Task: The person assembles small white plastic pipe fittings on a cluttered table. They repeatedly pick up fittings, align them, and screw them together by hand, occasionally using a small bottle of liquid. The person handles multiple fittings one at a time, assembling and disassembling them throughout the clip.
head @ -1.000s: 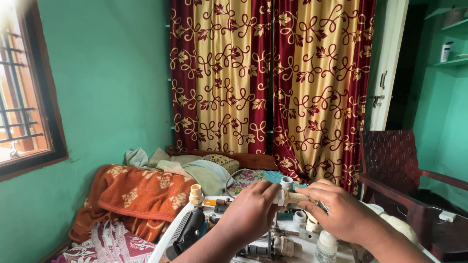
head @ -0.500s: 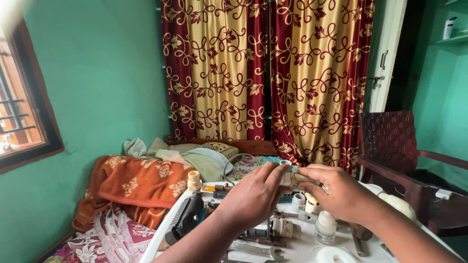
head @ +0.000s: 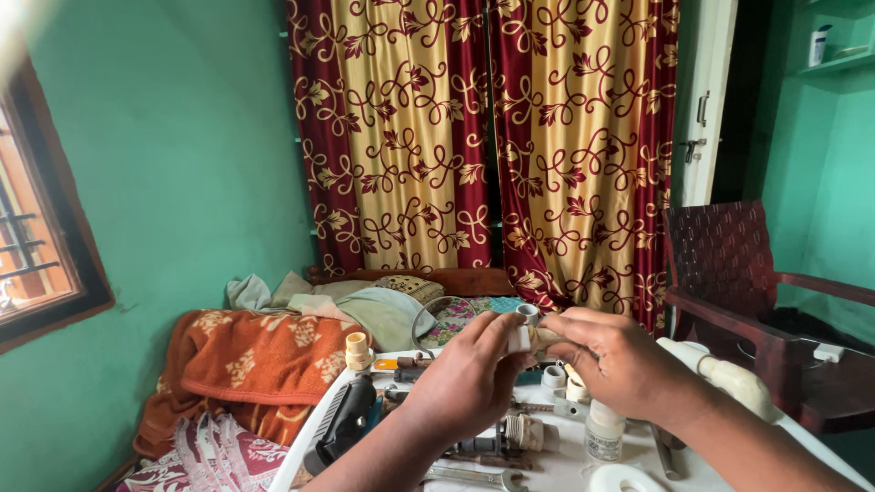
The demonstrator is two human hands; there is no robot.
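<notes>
Left hand (head: 474,374) and right hand (head: 620,360), fingers grasping 1 pipe fitting (head: 527,330) above crowded white table (head: 305,456) edge

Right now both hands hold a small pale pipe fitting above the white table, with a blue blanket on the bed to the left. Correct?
Not quite. In the head view the blanket is orange with a pale pattern, not blue. The rest stands: the left hand and right hand hold the small pale pipe fitting above the white table.

White table (head: 825,460) with pipe fittings (head: 524,433)
</notes>
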